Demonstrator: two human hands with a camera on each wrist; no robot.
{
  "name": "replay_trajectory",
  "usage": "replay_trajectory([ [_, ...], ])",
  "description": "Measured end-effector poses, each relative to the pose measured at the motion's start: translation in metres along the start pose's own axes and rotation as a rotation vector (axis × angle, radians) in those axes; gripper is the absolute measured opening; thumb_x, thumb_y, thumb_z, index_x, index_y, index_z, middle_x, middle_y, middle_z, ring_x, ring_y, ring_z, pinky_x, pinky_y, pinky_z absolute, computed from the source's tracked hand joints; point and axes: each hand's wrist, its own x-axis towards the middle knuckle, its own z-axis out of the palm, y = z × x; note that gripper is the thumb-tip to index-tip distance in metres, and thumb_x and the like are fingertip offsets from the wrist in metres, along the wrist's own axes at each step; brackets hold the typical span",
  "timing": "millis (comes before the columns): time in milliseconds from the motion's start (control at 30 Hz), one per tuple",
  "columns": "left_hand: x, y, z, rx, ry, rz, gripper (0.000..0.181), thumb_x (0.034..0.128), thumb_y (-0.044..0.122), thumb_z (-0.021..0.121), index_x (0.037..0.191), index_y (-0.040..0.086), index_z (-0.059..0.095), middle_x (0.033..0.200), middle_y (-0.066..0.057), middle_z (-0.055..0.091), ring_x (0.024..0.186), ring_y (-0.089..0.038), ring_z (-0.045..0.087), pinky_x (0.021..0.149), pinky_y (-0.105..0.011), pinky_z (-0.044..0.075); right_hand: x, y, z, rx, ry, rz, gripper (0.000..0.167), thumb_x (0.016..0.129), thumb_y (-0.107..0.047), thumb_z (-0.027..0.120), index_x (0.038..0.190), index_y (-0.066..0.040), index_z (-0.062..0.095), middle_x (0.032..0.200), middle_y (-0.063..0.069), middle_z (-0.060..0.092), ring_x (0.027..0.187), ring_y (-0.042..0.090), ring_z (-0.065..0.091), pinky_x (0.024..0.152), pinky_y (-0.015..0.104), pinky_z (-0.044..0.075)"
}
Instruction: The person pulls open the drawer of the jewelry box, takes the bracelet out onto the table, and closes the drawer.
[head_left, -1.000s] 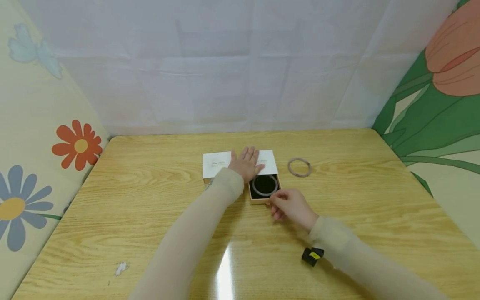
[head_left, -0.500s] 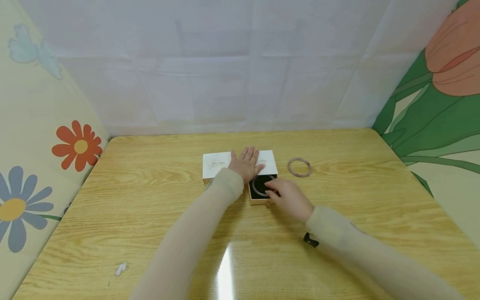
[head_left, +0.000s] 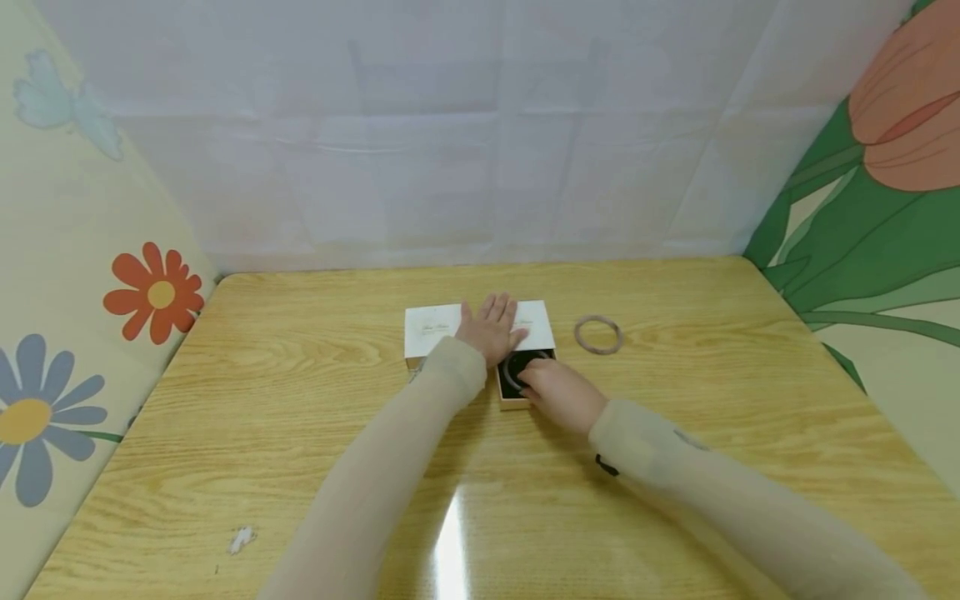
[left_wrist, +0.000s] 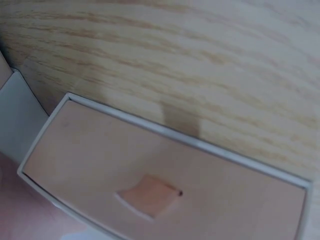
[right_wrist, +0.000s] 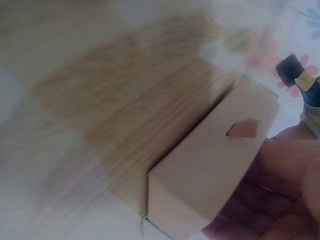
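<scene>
In the head view my left hand (head_left: 491,333) rests flat, fingers straight, across two white box sleeves side by side. The right-hand sleeve (head_left: 538,332) has its peach-edged drawer (head_left: 514,403) pulled out towards me. Inside, on black lining, lies a pale bangle (head_left: 507,377). My right hand (head_left: 566,396) reaches into this drawer, fingers curled at the bangle's right side; the fingertips are partly hidden. In the right wrist view those fingers hang over the drawer front, by its pull tab (right_wrist: 245,128). The left wrist view shows the other box's shut drawer front (left_wrist: 90,140) with a tab (left_wrist: 152,195).
A second bangle (head_left: 600,351) lies on the wooden table (head_left: 330,467), right of the boxes. The left-hand box sleeve (head_left: 431,325) is partly covered by my left arm. A white sheet (head_left: 420,167) hangs behind the table; a worn white patch (head_left: 242,539) marks its front left.
My right hand has moved from the drawer's front edge up and left into the drawer, its fingers closing at the bangle. The left hand stays in place.
</scene>
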Motion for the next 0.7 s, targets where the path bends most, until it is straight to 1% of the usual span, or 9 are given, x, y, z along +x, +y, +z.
replay_trajectory([
  [67, 0.006, -0.001, 0.004, -0.001, -0.006, -0.002, 0.066, 0.1043, 0.051, 0.013, 0.158, 0.015, 0.001, 0.163, -0.005, -0.004, 0.148, -0.021, -0.003, 0.116, -0.055, 0.002, 0.002, 0.000, 0.000, -0.031, 0.000, 0.000, 0.005, 0.085, 0.000, 0.073, 0.086, 0.004, 0.070, 0.085, 0.013, 0.065, 0.080, 0.027, 0.064, 0.074, 0.037, 0.054],
  [133, 0.009, -0.002, 0.007, 0.002, -0.008, -0.004, 0.066, 0.1038, 0.052, 0.012, 0.158, 0.015, 0.000, 0.163, -0.004, -0.004, 0.148, -0.021, -0.004, 0.116, -0.055, 0.002, 0.005, -0.001, 0.001, -0.061, -0.008, 0.003, 0.006, 0.084, -0.001, 0.074, 0.081, 0.002, 0.070, 0.081, 0.012, 0.065, 0.077, 0.026, 0.064, 0.072, 0.037, 0.054],
  [267, 0.010, -0.002, 0.008, 0.012, -0.002, 0.000, 0.067, 0.1037, 0.052, 0.012, 0.158, 0.014, 0.001, 0.163, -0.005, -0.004, 0.148, -0.021, -0.003, 0.116, -0.056, 0.003, 0.010, -0.003, 0.002, -0.125, -0.034, 0.013, 0.011, 0.082, -0.003, 0.076, 0.074, 0.000, 0.070, 0.077, 0.011, 0.065, 0.073, 0.026, 0.064, 0.069, 0.037, 0.055],
  [333, 0.010, -0.001, 0.007, 0.014, -0.002, 0.002, 0.067, 0.1036, 0.053, 0.012, 0.158, 0.014, 0.000, 0.163, -0.005, -0.005, 0.148, -0.022, -0.003, 0.115, -0.056, 0.002, 0.012, -0.005, 0.002, -0.153, -0.053, 0.020, 0.011, 0.082, -0.004, 0.076, 0.072, -0.001, 0.070, 0.078, 0.011, 0.066, 0.073, 0.026, 0.065, 0.070, 0.037, 0.055],
  [500, 0.012, -0.002, 0.009, 0.013, -0.008, 0.001, 0.067, 0.1032, 0.053, 0.011, 0.157, 0.015, -0.001, 0.163, -0.005, -0.006, 0.148, -0.021, -0.005, 0.115, -0.056, 0.001, 0.014, -0.008, 0.001, -0.213, -0.076, 0.011, 0.013, 0.082, 0.002, 0.072, 0.070, -0.002, 0.069, 0.077, 0.011, 0.067, 0.071, 0.026, 0.065, 0.067, 0.037, 0.056],
  [567, 0.012, -0.003, 0.008, 0.010, -0.007, 0.001, 0.067, 0.1034, 0.053, 0.011, 0.157, 0.015, -0.001, 0.163, -0.004, -0.006, 0.148, -0.021, -0.005, 0.115, -0.056, 0.002, 0.014, -0.010, 0.001, -0.217, -0.079, 0.008, 0.014, 0.082, 0.004, 0.071, 0.070, -0.002, 0.068, 0.077, 0.011, 0.066, 0.070, 0.026, 0.065, 0.067, 0.037, 0.056],
  [700, 0.011, -0.004, 0.008, 0.005, -0.002, 0.001, 0.067, 0.1039, 0.052, 0.013, 0.158, 0.015, 0.001, 0.163, -0.005, -0.005, 0.148, -0.021, -0.003, 0.115, -0.057, 0.003, 0.013, -0.011, -0.001, -0.187, -0.093, 0.019, 0.011, 0.083, 0.003, 0.071, 0.073, -0.001, 0.069, 0.077, 0.011, 0.066, 0.072, 0.026, 0.066, 0.067, 0.036, 0.056],
])
